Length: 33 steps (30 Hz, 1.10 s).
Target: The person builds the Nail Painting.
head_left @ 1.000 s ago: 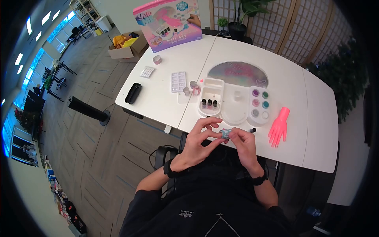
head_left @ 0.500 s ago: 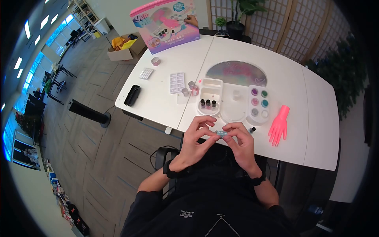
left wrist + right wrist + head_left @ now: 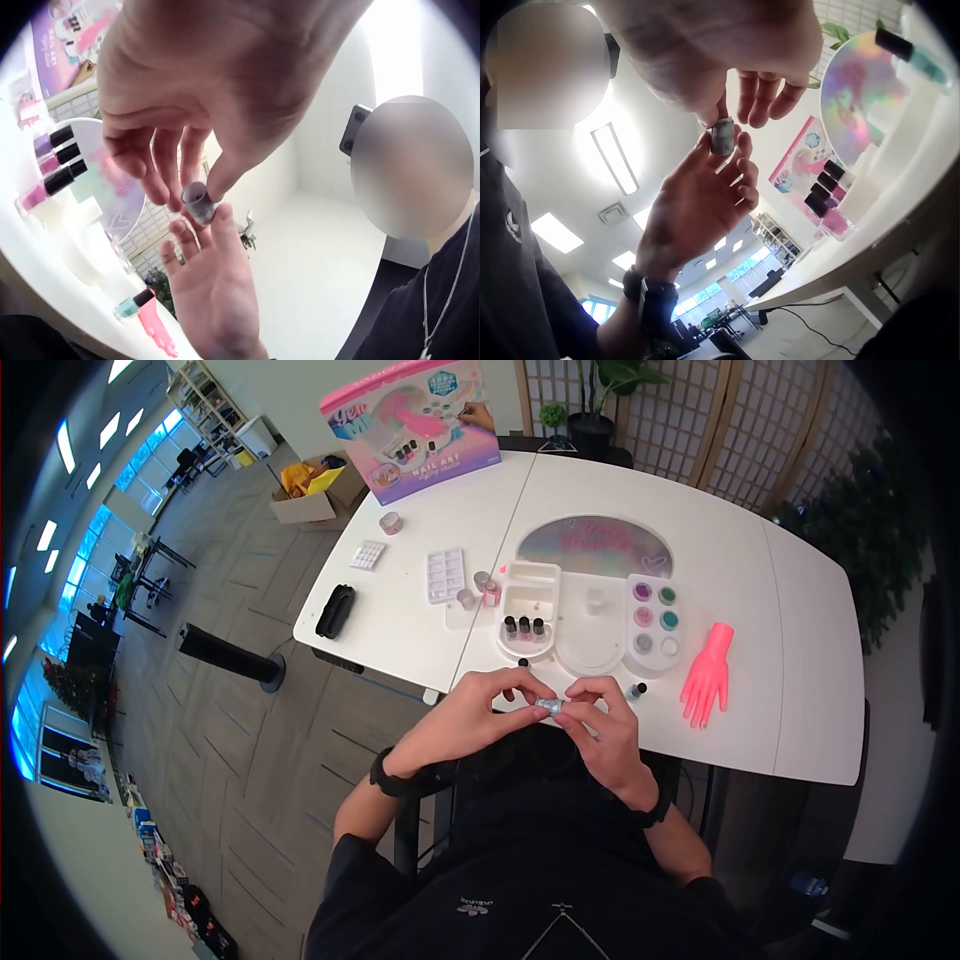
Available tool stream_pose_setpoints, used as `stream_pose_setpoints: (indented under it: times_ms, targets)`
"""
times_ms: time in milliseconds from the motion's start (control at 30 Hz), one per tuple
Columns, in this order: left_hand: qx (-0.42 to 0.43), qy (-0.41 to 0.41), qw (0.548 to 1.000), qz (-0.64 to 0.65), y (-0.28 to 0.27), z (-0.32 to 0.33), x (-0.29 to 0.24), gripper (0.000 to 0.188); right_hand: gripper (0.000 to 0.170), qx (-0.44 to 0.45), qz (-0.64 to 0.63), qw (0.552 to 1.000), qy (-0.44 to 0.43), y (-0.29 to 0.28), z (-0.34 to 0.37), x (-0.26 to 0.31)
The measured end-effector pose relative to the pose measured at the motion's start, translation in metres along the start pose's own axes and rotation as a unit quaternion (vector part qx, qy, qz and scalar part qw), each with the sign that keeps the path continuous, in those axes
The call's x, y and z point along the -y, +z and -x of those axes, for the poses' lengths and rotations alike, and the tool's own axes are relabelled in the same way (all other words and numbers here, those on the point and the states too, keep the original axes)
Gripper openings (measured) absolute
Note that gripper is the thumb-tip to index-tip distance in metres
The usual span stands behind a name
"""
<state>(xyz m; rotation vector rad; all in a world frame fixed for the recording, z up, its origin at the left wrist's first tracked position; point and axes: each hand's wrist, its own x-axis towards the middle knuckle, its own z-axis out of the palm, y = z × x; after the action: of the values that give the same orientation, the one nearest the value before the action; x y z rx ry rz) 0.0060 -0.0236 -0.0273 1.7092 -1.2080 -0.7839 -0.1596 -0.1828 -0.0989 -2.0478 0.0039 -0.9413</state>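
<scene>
A small hollow cylinder [image 3: 549,706] with a pale, patterned grey-blue side is held between both hands above the table's front edge. My left hand [image 3: 478,710] pinches one end of it with thumb and fingertips, and my right hand [image 3: 606,738] pinches the other. Seen from the left wrist, the cylinder [image 3: 197,201] shows a round open end. Its patterned side [image 3: 722,138] faces the right wrist camera. Just beyond the hands stands a white nail-art station [image 3: 575,654]. A teal nail polish bottle [image 3: 637,691] is close to my right fingers.
A pink model hand [image 3: 708,678] lies at the right. Several black-capped polish bottles [image 3: 524,626] stand in the station, beside glitter pots [image 3: 643,617]. Leftward are a white compartment tray [image 3: 445,575], a black case [image 3: 336,611] and a round tape roll [image 3: 391,522]. A nail-art box [image 3: 415,440] stands behind.
The cylinder has turned between my fingertips and come slightly down and left. My left hand has lowered and shifted its fingers; my right fingers have changed their grip on its end.
</scene>
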Motion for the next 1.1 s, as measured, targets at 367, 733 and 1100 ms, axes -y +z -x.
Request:
stream_pose_setpoints:
  times_ms: [367, 733, 1100]
  targets:
    - [0.037, 0.004, 0.996, -0.087, -0.043, -0.027, -0.005, 0.02, 0.035, 0.02, -0.047, 0.997, 0.063, 0.008, -0.004, -0.005]
    - [-0.035, 0.019, 0.965, -0.258, -0.083, -0.116, 0.089, 0.025, 0.041, 0.048, 0.062, 0.991, 0.106, 0.021, 0.012, -0.039]
    - [0.057, 0.048, 0.938, -0.338, -0.079, -0.131, 0.091, 0.018, 0.039, 0.059, 0.064, 0.988, 0.127, 0.024, 0.017, -0.048]
